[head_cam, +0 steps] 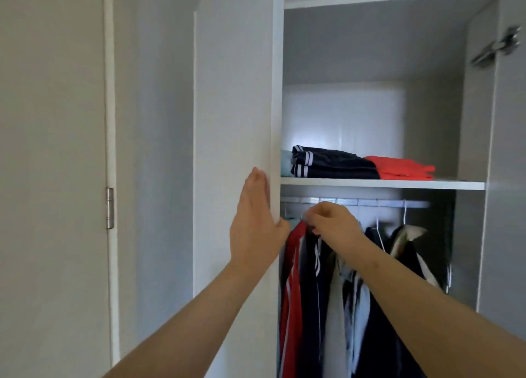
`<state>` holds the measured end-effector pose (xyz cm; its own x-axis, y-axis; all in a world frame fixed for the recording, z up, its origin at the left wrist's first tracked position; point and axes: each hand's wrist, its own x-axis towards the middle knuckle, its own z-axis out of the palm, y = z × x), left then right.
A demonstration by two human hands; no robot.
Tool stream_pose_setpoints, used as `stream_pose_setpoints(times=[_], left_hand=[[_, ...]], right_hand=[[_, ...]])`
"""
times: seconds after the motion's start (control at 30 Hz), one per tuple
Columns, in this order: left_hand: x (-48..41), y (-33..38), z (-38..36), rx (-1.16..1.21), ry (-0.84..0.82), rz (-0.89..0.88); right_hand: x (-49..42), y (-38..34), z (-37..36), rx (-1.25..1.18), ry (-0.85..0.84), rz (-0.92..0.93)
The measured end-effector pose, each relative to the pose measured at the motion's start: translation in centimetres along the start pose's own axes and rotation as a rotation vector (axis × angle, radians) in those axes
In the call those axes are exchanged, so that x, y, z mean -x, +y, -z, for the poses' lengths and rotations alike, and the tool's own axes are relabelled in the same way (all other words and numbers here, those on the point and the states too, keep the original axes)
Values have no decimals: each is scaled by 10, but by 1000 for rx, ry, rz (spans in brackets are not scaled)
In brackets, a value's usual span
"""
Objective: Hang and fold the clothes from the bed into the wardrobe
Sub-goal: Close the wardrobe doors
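The left hand (256, 224) is spread flat, fingers straight and together, its palm pressed against the front edge of the white wardrobe door (233, 107), with the thumb hooked round that edge. The right hand (334, 224) reaches in just under the rail (370, 202), fingers curled and bunched, pinching the top of the red garment (293, 278), which hangs at the far left of the row. Whether the fingertips have hold of cloth or of a hanger beneath it I cannot tell; the knuckles hide the spot.

The red garment has white stripes running down it. To its right hang dark and pale clothes packed close together, their lower parts cut off by the bottom of the view. The right forearm crosses in front of several of them. Further right a white hanger (380, 235) shows on the rail, and beside it a dark garment with a cream collar (407, 235).

Above the rail, the shelf (370, 183) carries folded clothes: a dark piece with white stripes (336, 164), a red piece (401, 168) touching it on the right, and a pale bluish piece (285, 164) half hidden behind the door edge on the left.

At the upper right a metal hinge (498, 47) sits on the other door, blurred. Far left, a room door shows its own hinge (110, 208).
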<state>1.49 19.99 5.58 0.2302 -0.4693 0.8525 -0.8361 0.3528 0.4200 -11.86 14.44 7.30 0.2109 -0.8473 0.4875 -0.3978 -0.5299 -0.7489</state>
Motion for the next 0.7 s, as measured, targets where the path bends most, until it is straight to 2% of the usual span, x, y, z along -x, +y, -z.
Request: stream_pose_setpoints(times=[0.13,0.23,0.4,0.6,0.7], left_hand=[[-18,9,-78,-194,-36,-110],[-34,18,-127,-387,5,-77],[-58,17,-195,-557,40,-20],[-78,-2,-243,-641,77,-36],[-88,-8,-259,-685,87,-14]], right_hand=[[-19,39,43,52,52,-77],[-30,63,66,85,63,-90],[-62,105,103,221,71,-80],[-128,127,117,641,117,114],[-161,135,116,792,65,148]])
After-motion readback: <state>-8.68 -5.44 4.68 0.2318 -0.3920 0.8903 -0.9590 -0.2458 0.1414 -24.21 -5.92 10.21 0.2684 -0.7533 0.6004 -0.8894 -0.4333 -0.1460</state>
